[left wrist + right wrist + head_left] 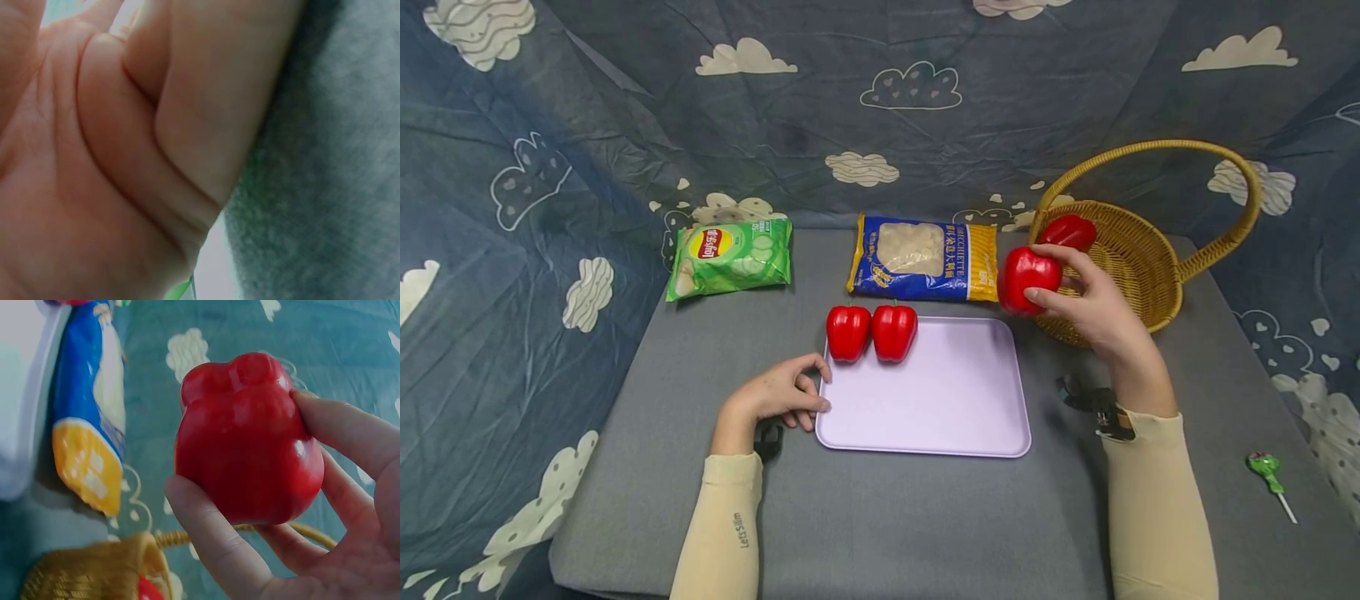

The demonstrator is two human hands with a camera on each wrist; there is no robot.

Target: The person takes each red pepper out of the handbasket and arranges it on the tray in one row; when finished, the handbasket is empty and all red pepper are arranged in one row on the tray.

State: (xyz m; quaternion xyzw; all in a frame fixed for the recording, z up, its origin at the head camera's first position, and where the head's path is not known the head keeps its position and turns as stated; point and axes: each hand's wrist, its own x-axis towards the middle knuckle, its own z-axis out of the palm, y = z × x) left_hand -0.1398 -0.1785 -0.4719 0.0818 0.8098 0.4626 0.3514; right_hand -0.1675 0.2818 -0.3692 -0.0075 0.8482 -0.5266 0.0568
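A: What is forming the setting?
B: A dark blue cloth point(805, 125) printed with pale clouds is hanging behind and at the sides; a grey table point(925, 517) is spreading in front of it.

A: And the largest objects on it?
B: A wicker basket point(1138, 258) with an arched handle is standing at the far right. A pale lilac tray point(940, 400) is lying near the middle.

A: The packages?
B: A blue-and-yellow pasta bag point(925, 258) is lying behind the tray, and a green chip bag point(733, 258) is resting farther left.

A: How are the hands disposed?
B: The right hand point(1097, 304) is pinching a red pepper point(1030, 279) between thumb and fingers, holding it near the basket's left rim. The left hand point(778, 387) is touching the tray's left rim with bent fingers; whether it is pinching the rim or only resting there, I cannot tell.

A: Where are the other peppers lying?
B: Two peppers point(848, 333) are occupying the tray's far left corner, side by side. One more, the basket pepper point(1067, 233), is lying inside the basket toward its far left side.

A: And the smallest item?
B: A green-wrapped lollipop point(1266, 467) is lying at the table's right side, well apart from the tray, its white stick pointing toward the near edge.
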